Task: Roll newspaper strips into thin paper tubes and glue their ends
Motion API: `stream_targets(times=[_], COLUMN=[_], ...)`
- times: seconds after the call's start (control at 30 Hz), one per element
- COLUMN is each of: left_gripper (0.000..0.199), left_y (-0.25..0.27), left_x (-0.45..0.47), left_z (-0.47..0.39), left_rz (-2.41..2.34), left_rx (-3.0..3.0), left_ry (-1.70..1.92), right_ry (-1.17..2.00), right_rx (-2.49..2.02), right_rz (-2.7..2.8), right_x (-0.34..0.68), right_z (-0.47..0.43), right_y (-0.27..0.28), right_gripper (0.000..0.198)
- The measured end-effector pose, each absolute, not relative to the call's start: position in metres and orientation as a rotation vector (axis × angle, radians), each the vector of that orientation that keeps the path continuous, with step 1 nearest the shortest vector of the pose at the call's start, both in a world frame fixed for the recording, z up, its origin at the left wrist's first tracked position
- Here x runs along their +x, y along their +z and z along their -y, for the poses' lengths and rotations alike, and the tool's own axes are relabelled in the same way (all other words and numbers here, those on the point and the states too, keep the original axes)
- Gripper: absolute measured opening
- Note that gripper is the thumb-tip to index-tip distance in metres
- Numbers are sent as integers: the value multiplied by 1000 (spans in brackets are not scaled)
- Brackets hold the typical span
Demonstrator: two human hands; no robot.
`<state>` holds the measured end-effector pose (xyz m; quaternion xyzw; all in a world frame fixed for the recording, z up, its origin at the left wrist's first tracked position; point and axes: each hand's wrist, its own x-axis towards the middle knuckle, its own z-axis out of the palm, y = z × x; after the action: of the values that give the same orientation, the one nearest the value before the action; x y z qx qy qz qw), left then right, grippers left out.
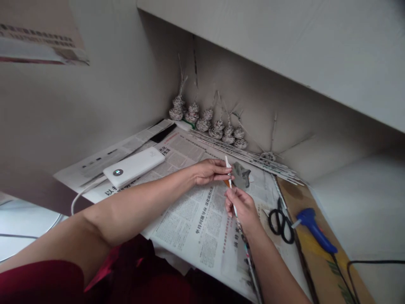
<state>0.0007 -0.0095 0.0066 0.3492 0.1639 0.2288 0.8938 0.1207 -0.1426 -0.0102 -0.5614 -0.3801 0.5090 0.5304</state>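
A thin rolled paper stick runs up from the table's front edge and through both hands, its white end pointing away from me. My left hand pinches it near that white end, fingers closed. Closer to me, my right hand is closed round the stick. A small orange thing, partly hidden, shows beside the left fingertips. Just beyond the hands lies a crumpled grey piece, perhaps cloth. Newspaper covers the table beneath. Black-handled scissors rest right of my right hand.
Several woven paper gourd shapes stand along the wall, behind a row of paper sticks. A white power bank with a cable lies left. A blue glue gun sits on cardboard at right. A slanted panel hangs overhead.
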Motion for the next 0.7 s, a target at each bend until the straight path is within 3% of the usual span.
stream_targets(times=[0.13, 0.53, 0.7], left_gripper=[10, 11, 12], left_y=[8, 7, 7], left_x=[0, -1, -2], left_z=[10, 11, 9], left_rz=[-361, -332, -309], left_rx=[754, 732, 714], left_ry=[480, 442, 407], right_ry=[1111, 1658, 1623], right_rx=[-1410, -1034, -1096], right_rz=[976, 684, 715], right_x=[120, 122, 120], right_z=[144, 144, 145], right_y=[-13, -10, -7], right_gripper=[36, 30, 33])
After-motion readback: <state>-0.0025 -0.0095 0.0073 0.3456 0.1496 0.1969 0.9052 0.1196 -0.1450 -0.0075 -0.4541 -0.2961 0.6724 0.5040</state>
